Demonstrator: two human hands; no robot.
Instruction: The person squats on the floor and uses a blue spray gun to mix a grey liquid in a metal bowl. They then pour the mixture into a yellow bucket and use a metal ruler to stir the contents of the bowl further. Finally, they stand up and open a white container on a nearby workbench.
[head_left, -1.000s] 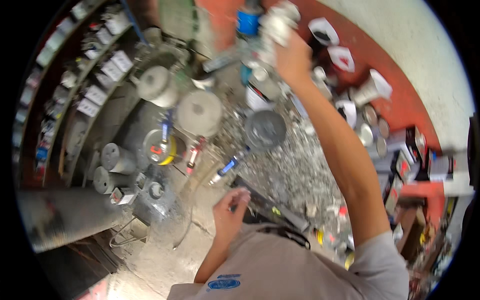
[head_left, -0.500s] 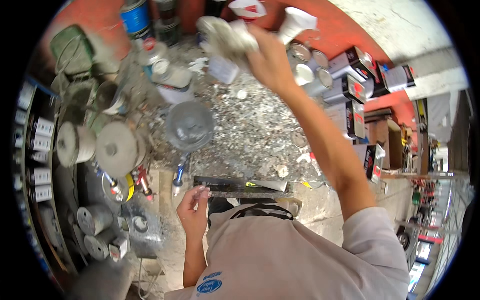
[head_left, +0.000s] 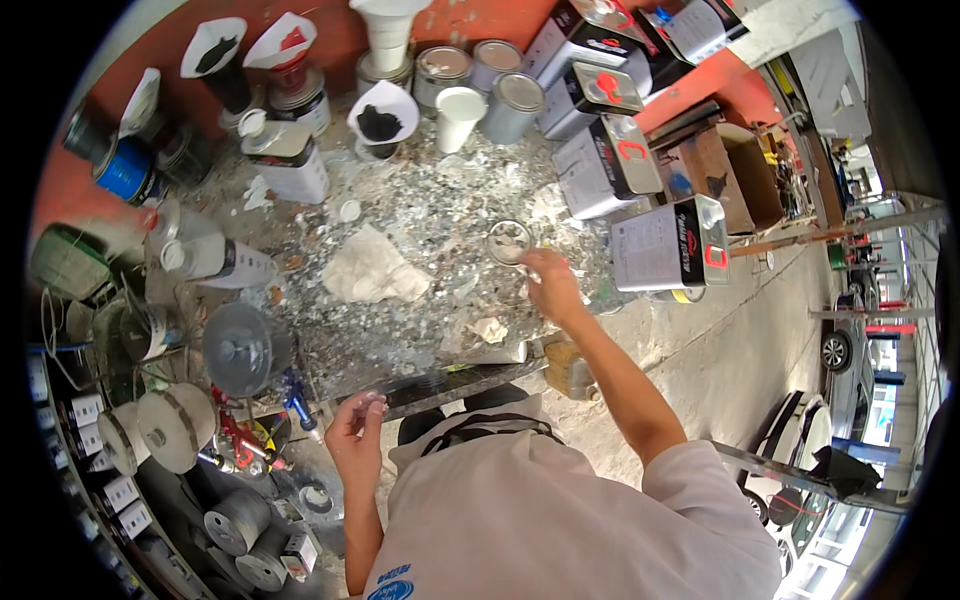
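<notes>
Over the speckled, paint-crusted bench (head_left: 450,290), my right hand (head_left: 553,285) reaches out with its fingers closed at the rim of a round metal can lid (head_left: 508,243). A crumpled off-white cloth (head_left: 375,265) lies in the middle of the bench. My left hand (head_left: 355,432) is held near the bench's front edge. Its thumb and fingers are pinched together, with a small whitish bit at the tips that I cannot make out. A scrap of crumpled paper (head_left: 488,330) lies nearer to me than the lid.
Rectangular metal cans (head_left: 665,245) line the right side. A white cup (head_left: 460,118), paint tins (head_left: 515,108) and a paper funnel with black residue (head_left: 382,115) stand at the back. To the left are a grey tub (head_left: 245,348), solvent bottles (head_left: 215,260) and blue-handled spray gun (head_left: 298,400).
My right hand has let go of the cloth, which now lies on the bench, and has come down to the can lid. The view has shifted. My left hand stays near the front edge.
</notes>
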